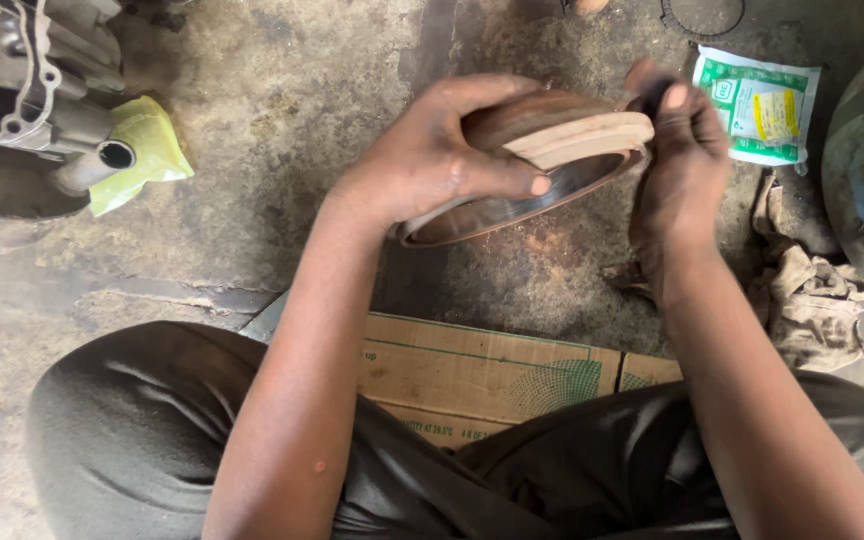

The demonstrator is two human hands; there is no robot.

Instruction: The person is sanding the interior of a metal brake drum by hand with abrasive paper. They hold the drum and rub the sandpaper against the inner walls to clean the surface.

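Stained concrete floor (282,90), flattened cardboard (482,375) beneath the seated person. Above the cardboard, the left hand (432,160) clamps a round metal drum (512,205) and its tan curved pad (592,135); the right hand (682,150) pinches the pad's end, seemingly fitting it, which demands steady alignment.

Both forearms are bare, with no sleeves, watch or rings showing. The left hand (427,160) and right hand (682,160) wear no gloves. Dark grey cloth trousers (132,430), creased and wrinkled, cover both legs.
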